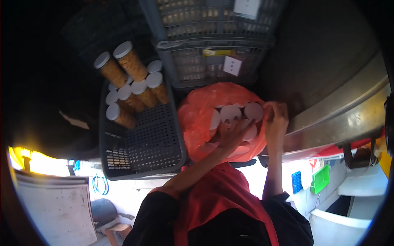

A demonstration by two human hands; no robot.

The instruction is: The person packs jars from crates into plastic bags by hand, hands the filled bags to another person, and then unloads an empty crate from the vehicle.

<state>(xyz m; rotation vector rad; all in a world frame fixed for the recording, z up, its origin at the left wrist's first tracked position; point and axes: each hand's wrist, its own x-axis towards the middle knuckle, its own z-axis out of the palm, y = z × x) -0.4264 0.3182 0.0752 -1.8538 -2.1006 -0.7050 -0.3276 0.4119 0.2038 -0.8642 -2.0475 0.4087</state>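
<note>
Spreads the left hand [230, 132] over white-lidded jars [253, 111] inside the red bag [200, 108], hiding parts of several lids, and pinches the bag's rim with the right hand [277, 115]. Faces stacked crates [215, 41] just beyond the hands, blocking the far side, with filled jars [133, 64] in a dark basket [156, 133] to their left.

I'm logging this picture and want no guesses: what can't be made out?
All in the head view:
- Under the lids in the bag: hidden by the lids, bag and left hand.
- Right hand's exact grip: blurred.
- Writing on the crate label: too small.
- Stacked crates' contents: obscured by slats; their top is cut off by the upper edge.
</note>
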